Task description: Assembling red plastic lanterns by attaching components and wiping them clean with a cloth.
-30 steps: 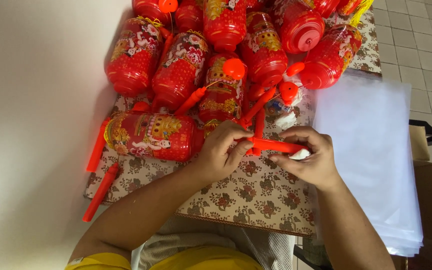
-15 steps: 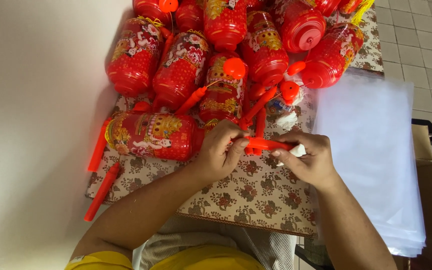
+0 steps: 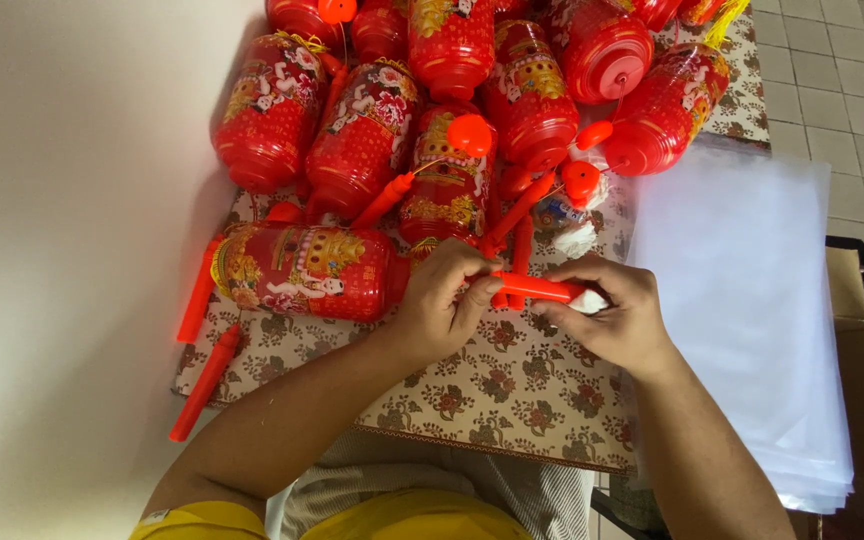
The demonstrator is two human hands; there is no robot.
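My left hand (image 3: 444, 305) and my right hand (image 3: 614, 322) both grip a thin red-orange plastic stick (image 3: 537, 288), held level between them over a floral cloth (image 3: 512, 395). The right hand's fingers close around the stick's right end, where a bit of white (image 3: 592, 300) shows. The left hand pinches its left end. Just left of my left hand lies a red cylindrical lantern (image 3: 307, 270) with gold and white pictures, on its side.
Several more red lanterns (image 3: 452, 120) are piled at the back of the cloth. Loose red sticks (image 3: 207, 380) lie along the cloth's left edge. A stack of clear plastic sheets (image 3: 752, 310) sits to the right. A white wall is at left, tiled floor at upper right.
My hands have shifted slightly on the red stick, the right hand sliding inward along it. The lanterns have not moved.
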